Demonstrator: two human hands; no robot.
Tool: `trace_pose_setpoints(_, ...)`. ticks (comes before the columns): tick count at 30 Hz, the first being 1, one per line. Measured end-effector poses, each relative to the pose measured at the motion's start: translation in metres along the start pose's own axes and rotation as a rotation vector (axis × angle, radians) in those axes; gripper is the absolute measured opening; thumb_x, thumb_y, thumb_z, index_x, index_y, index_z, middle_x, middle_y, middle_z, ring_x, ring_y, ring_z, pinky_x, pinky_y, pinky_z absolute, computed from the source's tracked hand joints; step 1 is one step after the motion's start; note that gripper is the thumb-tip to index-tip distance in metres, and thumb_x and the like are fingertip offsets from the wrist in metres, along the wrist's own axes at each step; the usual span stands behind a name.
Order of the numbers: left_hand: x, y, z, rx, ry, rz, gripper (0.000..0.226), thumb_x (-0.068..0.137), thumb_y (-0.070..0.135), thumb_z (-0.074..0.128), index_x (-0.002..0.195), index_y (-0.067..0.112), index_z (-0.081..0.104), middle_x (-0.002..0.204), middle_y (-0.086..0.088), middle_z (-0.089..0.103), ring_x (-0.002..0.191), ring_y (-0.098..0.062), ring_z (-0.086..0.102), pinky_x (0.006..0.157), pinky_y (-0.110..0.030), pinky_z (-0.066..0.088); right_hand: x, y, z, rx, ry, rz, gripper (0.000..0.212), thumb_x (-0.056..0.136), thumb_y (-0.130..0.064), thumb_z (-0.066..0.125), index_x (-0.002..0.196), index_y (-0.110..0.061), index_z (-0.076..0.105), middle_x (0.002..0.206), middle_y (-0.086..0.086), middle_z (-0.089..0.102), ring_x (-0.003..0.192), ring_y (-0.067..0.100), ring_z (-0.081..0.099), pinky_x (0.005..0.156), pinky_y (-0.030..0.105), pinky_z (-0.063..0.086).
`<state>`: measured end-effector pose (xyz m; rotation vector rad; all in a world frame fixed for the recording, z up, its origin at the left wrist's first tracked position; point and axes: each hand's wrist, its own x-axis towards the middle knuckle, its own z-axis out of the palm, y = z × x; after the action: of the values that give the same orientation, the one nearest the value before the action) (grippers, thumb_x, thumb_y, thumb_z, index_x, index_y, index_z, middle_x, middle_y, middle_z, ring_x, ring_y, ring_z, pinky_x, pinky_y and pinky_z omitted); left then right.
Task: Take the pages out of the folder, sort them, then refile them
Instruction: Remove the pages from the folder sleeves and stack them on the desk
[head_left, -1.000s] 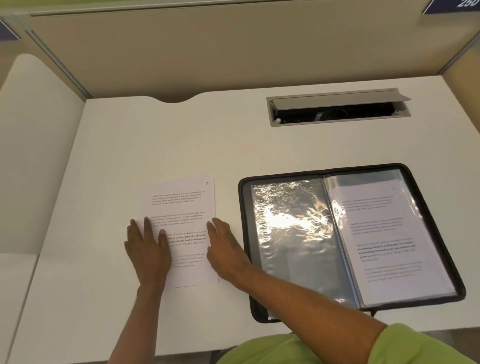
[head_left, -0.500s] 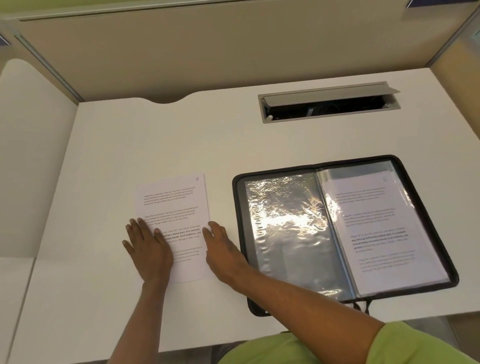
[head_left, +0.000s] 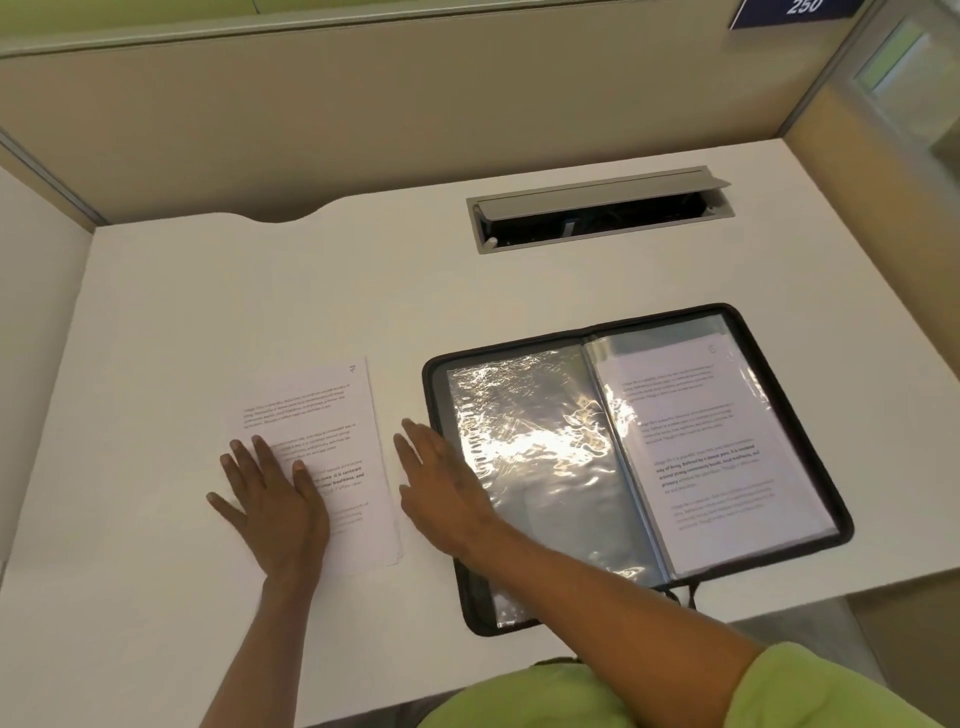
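While both hands lie flat, the loose pages (head_left: 332, 415) sit on the bench (head_left: 208, 312) left of the open folder (head_left: 434, 384).
Head view: the left hand (head_left: 275, 499), fingers straight and spread, rests on the near-left part of the white printed stack, whose top sheet bears a 7 at its corner. The right hand (head_left: 441, 488), fingers straight and holding nothing, lies between stack and folder, partly over the folder's black zip rim. The folder's left sleeve (head_left: 530, 447) is crinkled, shiny plastic; the right one holds a printed page (head_left: 717, 467) marked 6.
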<state>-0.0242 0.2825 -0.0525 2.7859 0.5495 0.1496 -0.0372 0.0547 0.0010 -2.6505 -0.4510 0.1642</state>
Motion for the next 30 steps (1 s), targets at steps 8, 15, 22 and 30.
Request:
trace_pose_setpoints(8, -0.065, 0.143, 0.009, -0.164, -0.139, 0.370, 0.065, 0.111, 0.044, 0.023, 0.168, 0.019, 0.005, 0.176, -0.005, -0.004, 0.162, -0.022, -0.008, 0.129, -0.058, -0.004, -0.067, 0.114, -0.055, -0.065, 0.196, 0.328, 0.063, 0.108, -0.033, 0.035, 0.164, -0.021, 0.010, 0.171, -0.004, 0.001, 0.158, 0.014, -0.003, 0.128, 0.035, 0.001)
trace_pose_setpoints(15, -0.168, 0.282, 0.035, -0.185, -0.433, 0.853, 0.065, 0.113, 0.042, 0.024, 0.167, 0.024, -0.007, 0.174, 0.002, -0.017, 0.159, -0.015, -0.021, 0.130, -0.050, -0.007, -0.177, 0.207, -0.069, -0.062, 0.231, 0.649, 0.061, 0.110, -0.037, 0.026, 0.164, -0.021, 0.005, 0.172, 0.000, -0.002, 0.158, 0.012, -0.007, 0.129, 0.044, 0.008)
trace_pose_setpoints(22, -0.213, 0.350, 0.084, -0.066, -0.538, 1.084, 0.064, 0.112, 0.045, 0.026, 0.168, 0.024, 0.005, 0.175, -0.001, -0.008, 0.162, -0.020, -0.011, 0.128, -0.049, -0.009, -0.254, 0.241, -0.070, -0.119, 0.232, 0.939, 0.063, 0.107, -0.047, 0.019, 0.164, -0.024, 0.003, 0.170, 0.012, -0.010, 0.158, 0.025, -0.011, 0.129, 0.048, 0.003)
trace_pose_setpoints(30, -0.220, 0.356, 0.089, -0.016, -0.557, 1.061, 0.063, 0.111, 0.048, 0.020, 0.168, 0.024, 0.005, 0.175, -0.002, -0.008, 0.160, -0.018, -0.018, 0.128, -0.051, -0.008, -0.269, 0.237, -0.074, -0.118, 0.262, 0.872, 0.070, 0.108, -0.020, 0.036, 0.164, -0.025, -0.006, 0.170, 0.013, 0.001, 0.158, 0.025, -0.005, 0.129, 0.048, 0.002)
